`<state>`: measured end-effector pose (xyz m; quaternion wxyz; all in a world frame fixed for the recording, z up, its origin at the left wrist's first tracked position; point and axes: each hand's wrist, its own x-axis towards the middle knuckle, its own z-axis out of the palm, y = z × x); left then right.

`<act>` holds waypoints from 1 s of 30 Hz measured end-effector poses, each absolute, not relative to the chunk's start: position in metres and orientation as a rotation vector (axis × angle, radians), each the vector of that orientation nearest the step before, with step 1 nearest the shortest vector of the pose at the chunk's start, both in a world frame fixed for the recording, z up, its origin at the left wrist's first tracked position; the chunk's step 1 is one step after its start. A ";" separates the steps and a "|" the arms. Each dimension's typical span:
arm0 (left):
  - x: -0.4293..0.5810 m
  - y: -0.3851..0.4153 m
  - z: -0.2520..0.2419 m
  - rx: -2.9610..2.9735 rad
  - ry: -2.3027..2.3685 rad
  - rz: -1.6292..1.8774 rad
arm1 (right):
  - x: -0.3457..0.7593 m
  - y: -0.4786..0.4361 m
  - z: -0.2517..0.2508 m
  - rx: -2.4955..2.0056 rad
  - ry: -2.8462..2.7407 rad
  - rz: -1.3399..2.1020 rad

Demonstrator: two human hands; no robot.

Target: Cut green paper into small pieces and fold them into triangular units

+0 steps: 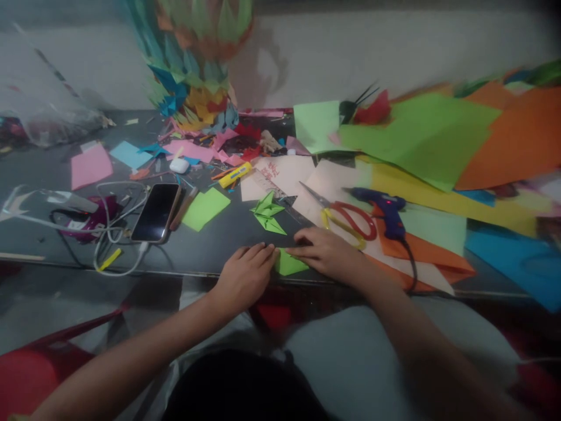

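Note:
A small green paper (291,264) lies at the table's front edge, between my two hands. My left hand (249,270) has its fingers together on the paper's left side, with the thumb hidden. From the other side, my right hand (329,255) presses bent fingers onto the paper's upper right; part of the sheet is covered. Just beyond is a pointed green folded-paper piece (268,211). A flat light-green sheet (205,209) rests to its left. Scissors (346,217) with red and yellow handles lie close past my right hand, beside a blue glue gun (391,207).
On the left are a phone (156,213) on a white cable and a purple device (97,219). A yellow cutter-like tool (235,175) lies among paper scraps. Large coloured sheets (421,131) pile up at right. A tall folded-paper model (197,76) stands at the back.

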<state>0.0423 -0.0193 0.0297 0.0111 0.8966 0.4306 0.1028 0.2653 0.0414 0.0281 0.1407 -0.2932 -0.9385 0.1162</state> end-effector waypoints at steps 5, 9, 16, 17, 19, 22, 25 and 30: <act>0.043 -0.021 0.029 2.768 1.369 0.352 | 0.271 0.043 0.029 -0.956 -2.669 0.466; 0.042 -0.022 0.029 2.752 1.375 0.371 | 0.273 0.041 0.031 -0.967 -2.628 0.505; 0.041 -0.022 0.027 2.716 1.371 0.399 | 0.279 0.037 0.040 -1.026 -2.612 0.599; 0.041 -0.022 0.027 2.712 1.371 0.406 | 0.281 0.036 0.042 -1.050 -2.620 0.610; 0.041 -0.022 0.026 2.703 1.379 0.419 | 0.284 0.035 0.046 -1.104 -2.629 0.636; 0.042 -0.022 0.026 2.691 1.387 0.433 | 0.287 0.035 0.049 -1.162 -2.585 0.711; 0.043 -0.022 0.026 2.681 1.386 0.436 | 0.283 0.035 0.048 -1.167 -2.524 0.797; 0.044 -0.022 0.024 2.688 1.390 0.435 | 0.271 0.034 0.048 -1.263 -2.457 0.788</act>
